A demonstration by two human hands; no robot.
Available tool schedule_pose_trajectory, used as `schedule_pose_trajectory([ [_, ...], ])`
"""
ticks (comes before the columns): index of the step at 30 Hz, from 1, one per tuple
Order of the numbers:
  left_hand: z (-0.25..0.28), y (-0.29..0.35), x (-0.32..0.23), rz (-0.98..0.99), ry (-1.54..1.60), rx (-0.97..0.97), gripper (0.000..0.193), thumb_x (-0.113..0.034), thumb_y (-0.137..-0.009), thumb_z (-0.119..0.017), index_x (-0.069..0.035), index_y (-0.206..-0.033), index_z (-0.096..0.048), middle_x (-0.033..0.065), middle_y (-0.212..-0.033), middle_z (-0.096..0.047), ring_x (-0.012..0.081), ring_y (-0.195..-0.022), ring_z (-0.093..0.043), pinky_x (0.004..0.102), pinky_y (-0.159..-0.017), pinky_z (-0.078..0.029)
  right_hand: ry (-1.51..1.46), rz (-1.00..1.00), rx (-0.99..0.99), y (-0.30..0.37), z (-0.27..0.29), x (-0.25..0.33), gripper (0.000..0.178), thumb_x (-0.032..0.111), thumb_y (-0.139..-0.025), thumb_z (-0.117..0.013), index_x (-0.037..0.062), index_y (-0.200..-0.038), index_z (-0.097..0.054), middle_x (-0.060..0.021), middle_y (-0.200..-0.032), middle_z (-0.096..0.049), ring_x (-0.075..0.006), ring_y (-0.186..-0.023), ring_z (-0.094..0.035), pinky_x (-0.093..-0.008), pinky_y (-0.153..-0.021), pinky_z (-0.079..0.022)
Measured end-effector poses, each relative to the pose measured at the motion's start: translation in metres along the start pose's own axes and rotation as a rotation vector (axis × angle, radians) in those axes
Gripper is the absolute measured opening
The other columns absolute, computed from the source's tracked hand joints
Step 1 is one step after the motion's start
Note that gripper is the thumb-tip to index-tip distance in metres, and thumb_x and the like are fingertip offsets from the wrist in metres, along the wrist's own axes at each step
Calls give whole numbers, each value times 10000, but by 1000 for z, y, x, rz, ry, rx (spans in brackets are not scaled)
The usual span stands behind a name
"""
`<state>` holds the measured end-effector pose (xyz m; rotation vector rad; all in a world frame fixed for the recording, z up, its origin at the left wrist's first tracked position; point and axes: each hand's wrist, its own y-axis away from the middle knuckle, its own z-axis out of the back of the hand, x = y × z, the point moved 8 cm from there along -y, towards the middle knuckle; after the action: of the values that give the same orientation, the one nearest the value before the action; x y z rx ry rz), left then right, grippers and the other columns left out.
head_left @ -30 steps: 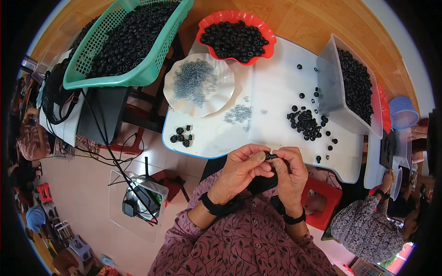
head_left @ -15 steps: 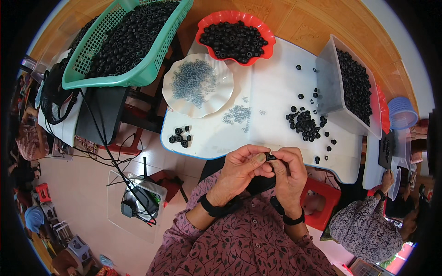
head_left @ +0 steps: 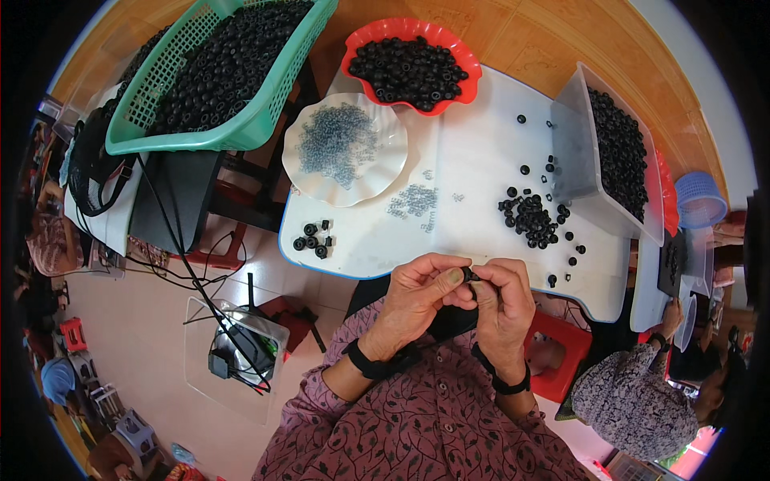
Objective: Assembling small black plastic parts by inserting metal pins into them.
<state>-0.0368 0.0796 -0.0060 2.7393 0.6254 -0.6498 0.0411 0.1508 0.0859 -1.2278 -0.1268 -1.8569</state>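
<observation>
A small black plastic part [head_left: 468, 274] is pinched between my two hands, just off the near edge of the white table [head_left: 481, 168]. My left hand [head_left: 423, 295] grips it with thumb and fingertips. From the other side, the closed fingers of my right hand [head_left: 504, 309] meet on the same part, which they largely cover. Beyond them, small clear springs or rings [head_left: 413, 200] lie scattered on the tabletop. A loose pile of black parts [head_left: 531, 218] is to the right, and a little group of black pieces [head_left: 313, 240] sits at the left corner.
A white scalloped plate [head_left: 389, 172] holds more clear pieces. Black parts fill a red bowl [head_left: 472, 72], a green basket [head_left: 192, 144] and a translucent bin [head_left: 571, 136]. A red stool [head_left: 561, 345] stands under the table. Another person's patterned sleeve [head_left: 638, 397] is at the right.
Both hands stay in nearly the same place. The black part between the fingertips has turned slightly, and my right fingers have shifted a little.
</observation>
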Motion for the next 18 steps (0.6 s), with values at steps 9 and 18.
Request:
schedule_pose_trajectory([
  [9, 4, -2, -2, -9, -12, -8, 206, -71, -946, -561, 22, -1122, -615, 92, -838, -664, 160, -755, -670, 303, -715, -595, 17, 31, 31, -1, -3, 2, 174, -79, -838, -630, -13, -1000, -632, -109, -956, -572, -176, -778, -615, -261, -660, -505],
  [18, 6, -1, -2, -5, -27, -27, 214, -68, -948, -558, 28, -1130, -615, 95, -827, -667, 160, -743, -670, 302, -714, -591, -102, -75, 57, -1, -1, -5, 179, -41, -845, -657, 4, -1018, -667, -78, -935, -595, -141, -780, -607, -237, -678, -491],
])
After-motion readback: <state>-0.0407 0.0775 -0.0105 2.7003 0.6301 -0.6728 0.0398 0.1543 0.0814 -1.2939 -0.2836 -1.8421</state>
